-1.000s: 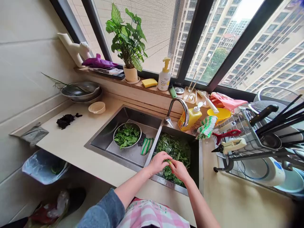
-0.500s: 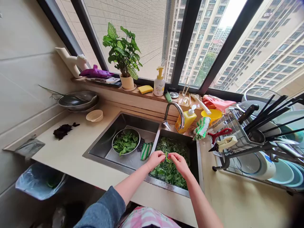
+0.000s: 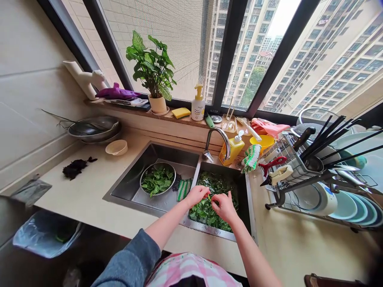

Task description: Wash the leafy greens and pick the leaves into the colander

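Over the right sink basin, my left hand is closed in a pinch on a small green vegetable stem. My right hand pinches close beside it, one finger raised; its fingertips partly hide what they hold, seemingly the same stem. Beneath both hands, loose leafy greens float in water that fills the right basin. In the left basin stands a round metal bowl with more leafy greens in it.
A green-and-white striped cloth lies beside the bowl. The faucet arches behind the right basin, near a yellow bottle. A loaded dish rack stands to the right. At lower left hangs a lined bin; dark scraps lie on the counter.
My hands have drawn slightly apart over the basin, and my right hand has turned with one finger lifted. The camera view has shifted a little.
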Demonstrator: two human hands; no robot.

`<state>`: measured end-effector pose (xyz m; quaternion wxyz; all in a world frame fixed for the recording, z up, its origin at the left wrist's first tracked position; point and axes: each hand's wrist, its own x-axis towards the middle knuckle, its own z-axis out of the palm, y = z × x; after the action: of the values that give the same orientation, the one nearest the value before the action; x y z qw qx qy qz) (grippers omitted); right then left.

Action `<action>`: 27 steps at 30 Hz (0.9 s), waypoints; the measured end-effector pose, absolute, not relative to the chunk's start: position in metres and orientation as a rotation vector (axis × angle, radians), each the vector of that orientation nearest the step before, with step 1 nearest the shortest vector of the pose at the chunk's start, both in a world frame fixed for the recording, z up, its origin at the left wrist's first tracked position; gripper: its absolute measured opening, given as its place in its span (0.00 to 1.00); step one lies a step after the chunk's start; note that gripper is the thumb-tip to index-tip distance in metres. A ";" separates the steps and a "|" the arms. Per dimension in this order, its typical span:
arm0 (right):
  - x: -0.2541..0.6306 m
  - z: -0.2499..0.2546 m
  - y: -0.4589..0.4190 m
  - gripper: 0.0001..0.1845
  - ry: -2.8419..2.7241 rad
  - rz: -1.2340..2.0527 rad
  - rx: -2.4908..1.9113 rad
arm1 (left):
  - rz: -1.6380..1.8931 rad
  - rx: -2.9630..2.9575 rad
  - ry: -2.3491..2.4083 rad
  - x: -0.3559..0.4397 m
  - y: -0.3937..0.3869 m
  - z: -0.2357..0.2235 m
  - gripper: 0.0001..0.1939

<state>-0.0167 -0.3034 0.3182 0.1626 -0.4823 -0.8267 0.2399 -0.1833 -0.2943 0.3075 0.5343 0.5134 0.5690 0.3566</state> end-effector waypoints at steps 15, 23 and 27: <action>-0.037 0.282 -0.286 0.15 -1.209 1.642 -1.253 | 1.032 1.187 1.402 -0.188 -0.291 0.288 0.05; -0.058 0.259 -0.289 0.14 -1.181 1.775 -1.349 | 1.100 1.133 1.443 -0.187 -0.298 0.267 0.03; -0.067 0.222 -0.274 0.08 -1.648 1.451 -1.558 | 1.026 1.200 1.554 -0.198 -0.303 0.260 0.04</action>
<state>-0.0666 -0.2738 0.2217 0.2230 -0.5642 -0.5967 0.5253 -0.1984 -0.3035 0.2603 0.4467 0.4847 0.6277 0.4142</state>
